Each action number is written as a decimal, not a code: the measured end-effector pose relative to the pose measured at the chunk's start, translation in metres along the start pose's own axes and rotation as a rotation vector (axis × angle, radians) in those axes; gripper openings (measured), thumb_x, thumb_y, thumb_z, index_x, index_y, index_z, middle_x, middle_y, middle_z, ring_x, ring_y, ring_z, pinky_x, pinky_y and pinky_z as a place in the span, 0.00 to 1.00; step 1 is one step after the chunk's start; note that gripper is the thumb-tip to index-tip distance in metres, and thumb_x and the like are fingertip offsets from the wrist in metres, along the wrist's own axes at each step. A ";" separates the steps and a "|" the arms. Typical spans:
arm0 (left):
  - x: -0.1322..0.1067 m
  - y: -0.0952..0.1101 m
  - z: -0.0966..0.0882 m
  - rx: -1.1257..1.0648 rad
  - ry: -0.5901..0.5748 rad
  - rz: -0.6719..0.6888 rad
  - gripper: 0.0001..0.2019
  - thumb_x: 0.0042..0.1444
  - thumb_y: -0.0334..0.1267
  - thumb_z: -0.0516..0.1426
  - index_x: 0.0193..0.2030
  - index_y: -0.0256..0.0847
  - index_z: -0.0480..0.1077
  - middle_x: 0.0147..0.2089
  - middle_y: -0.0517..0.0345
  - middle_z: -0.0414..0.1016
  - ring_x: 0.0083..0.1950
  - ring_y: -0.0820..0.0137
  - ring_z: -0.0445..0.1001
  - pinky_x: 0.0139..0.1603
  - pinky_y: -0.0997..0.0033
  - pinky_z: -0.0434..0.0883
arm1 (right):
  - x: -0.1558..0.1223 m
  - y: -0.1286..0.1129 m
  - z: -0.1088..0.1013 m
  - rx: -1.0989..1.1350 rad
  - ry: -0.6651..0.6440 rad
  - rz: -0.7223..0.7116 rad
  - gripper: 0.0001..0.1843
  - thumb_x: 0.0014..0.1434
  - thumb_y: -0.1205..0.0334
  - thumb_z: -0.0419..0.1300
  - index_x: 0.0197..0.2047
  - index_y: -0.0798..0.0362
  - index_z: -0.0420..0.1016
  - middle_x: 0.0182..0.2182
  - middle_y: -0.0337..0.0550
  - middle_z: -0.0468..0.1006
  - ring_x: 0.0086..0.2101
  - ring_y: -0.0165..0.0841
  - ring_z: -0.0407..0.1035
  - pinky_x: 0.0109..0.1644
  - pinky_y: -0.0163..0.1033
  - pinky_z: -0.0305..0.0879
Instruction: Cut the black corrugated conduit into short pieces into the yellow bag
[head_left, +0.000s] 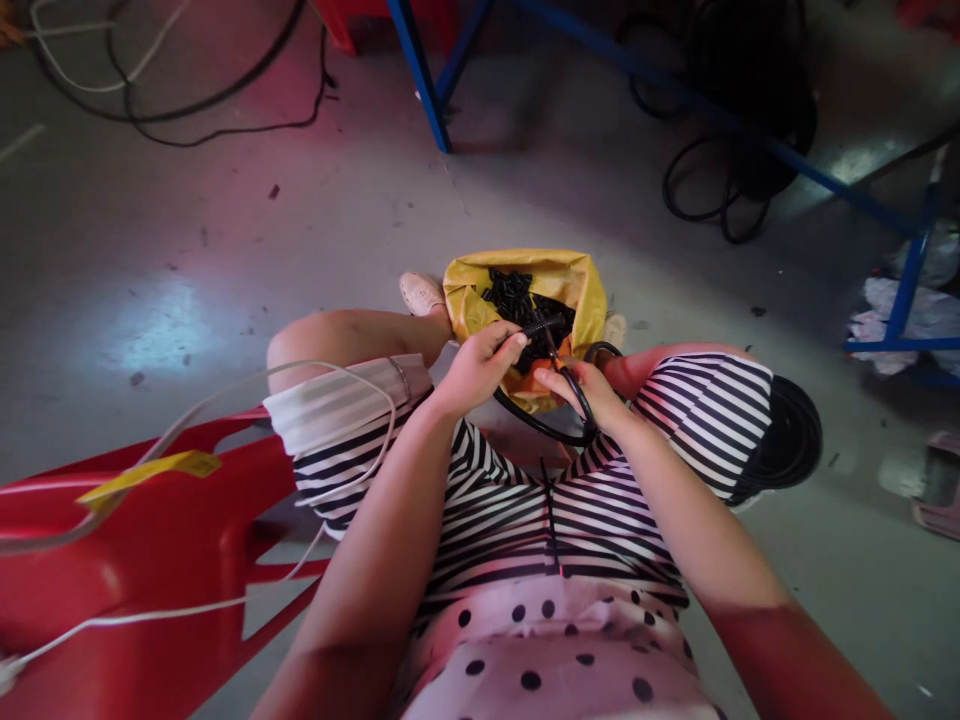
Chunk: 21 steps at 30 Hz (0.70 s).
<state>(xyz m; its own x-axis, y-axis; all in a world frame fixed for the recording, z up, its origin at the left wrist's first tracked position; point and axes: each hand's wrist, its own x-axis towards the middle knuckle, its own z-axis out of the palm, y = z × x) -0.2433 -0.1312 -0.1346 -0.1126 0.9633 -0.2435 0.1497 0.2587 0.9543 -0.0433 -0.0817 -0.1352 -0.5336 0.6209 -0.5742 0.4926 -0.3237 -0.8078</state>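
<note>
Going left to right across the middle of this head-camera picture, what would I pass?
Red stool → left hand pinching the black tube → right hand → black coil by the knee → rightmost blue frame leg.

Black-and-white striped shorts (525, 510), a pink black-dotted top (555, 650) and pale shoes (421, 293).

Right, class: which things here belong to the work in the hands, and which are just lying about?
In use: left hand, right hand, black flexible tube they grip, yellow plastic bag, short black tube pieces inside it.
Lying about: red plastic stool, white cable, blue metal frame, black cable coils on floor.
</note>
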 end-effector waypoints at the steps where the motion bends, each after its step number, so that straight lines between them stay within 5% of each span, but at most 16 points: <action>1: 0.000 0.001 0.000 0.006 0.001 -0.002 0.16 0.68 0.49 0.54 0.34 0.40 0.66 0.29 0.62 0.63 0.32 0.72 0.61 0.37 0.71 0.63 | 0.000 0.000 0.000 -0.007 0.002 0.002 0.30 0.57 0.32 0.67 0.32 0.51 0.65 0.26 0.34 0.65 0.28 0.29 0.59 0.33 0.36 0.53; 21: 0.001 0.002 0.003 0.044 0.005 -0.035 0.14 0.66 0.48 0.54 0.34 0.40 0.67 0.29 0.61 0.65 0.32 0.71 0.64 0.36 0.71 0.63 | 0.000 0.003 0.000 -0.096 0.021 0.030 0.29 0.56 0.31 0.66 0.34 0.51 0.69 0.28 0.35 0.70 0.31 0.32 0.64 0.36 0.36 0.58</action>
<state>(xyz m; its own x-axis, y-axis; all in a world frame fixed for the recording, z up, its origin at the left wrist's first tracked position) -0.2398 -0.1298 -0.1333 -0.1235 0.9532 -0.2760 0.1881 0.2955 0.9366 -0.0418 -0.0829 -0.1376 -0.5037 0.6267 -0.5945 0.5723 -0.2734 -0.7731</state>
